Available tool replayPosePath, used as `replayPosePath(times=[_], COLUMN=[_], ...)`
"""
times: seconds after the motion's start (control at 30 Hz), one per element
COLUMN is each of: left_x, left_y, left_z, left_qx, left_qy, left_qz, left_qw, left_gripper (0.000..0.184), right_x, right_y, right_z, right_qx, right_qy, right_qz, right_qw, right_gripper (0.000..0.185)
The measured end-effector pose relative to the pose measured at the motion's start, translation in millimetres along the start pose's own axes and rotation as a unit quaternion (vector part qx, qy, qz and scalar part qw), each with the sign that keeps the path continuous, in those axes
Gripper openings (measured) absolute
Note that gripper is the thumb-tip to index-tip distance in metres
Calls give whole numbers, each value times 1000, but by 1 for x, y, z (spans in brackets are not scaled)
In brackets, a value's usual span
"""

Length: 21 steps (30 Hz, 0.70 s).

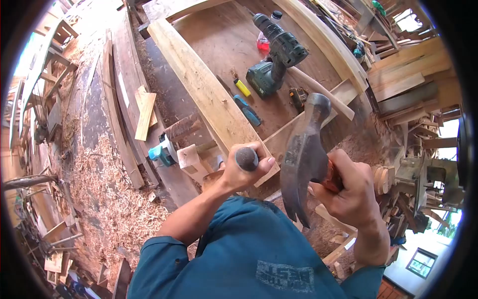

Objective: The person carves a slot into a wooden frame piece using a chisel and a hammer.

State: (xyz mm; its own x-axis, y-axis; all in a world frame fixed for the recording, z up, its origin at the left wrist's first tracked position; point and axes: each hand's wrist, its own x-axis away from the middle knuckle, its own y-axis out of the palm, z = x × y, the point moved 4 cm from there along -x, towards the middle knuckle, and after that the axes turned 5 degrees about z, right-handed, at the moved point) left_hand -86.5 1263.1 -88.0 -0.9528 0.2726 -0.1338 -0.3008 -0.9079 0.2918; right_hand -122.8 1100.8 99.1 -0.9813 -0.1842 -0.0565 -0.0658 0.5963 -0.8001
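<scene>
My left hand is closed around an upright tool with a round, dark end, over the near end of a long pale wooden beam. The lower part of that tool is hidden by my fist. To the right, my right hand grips the handle of a claw hammer. The hammer is raised close to the camera, its face toward the top and its claw toward the bottom. A wooden block stands left of my left hand.
A cordless drill, a yellow lighter-like item, a blue-handled tool and a tape measure lie on the brown board. Wood shavings cover the left side. Stacked planks are at the right.
</scene>
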Motion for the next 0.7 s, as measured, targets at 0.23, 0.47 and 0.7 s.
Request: replayPosePath(times=[0.23,0.47,0.7], left_x=[-5,-2,16], left_y=[1,-1,-4], left_z=[-8,-17,-25], left_qx=[-18,26,1], left_qy=[23,71,-16], left_qz=[-57,-80,-100], left_qw=[998,994,995], left_gripper=[7,29,34], right_x=[-16,-23,-19], right_y=[0,2,15], right_z=[-13,-14,-7], right_qx=[1,9,107], right_qy=[-72,-84,-90], right_qz=[-14,-32,-149], right_qw=[997,996,979], right_gripper=[32,31,28])
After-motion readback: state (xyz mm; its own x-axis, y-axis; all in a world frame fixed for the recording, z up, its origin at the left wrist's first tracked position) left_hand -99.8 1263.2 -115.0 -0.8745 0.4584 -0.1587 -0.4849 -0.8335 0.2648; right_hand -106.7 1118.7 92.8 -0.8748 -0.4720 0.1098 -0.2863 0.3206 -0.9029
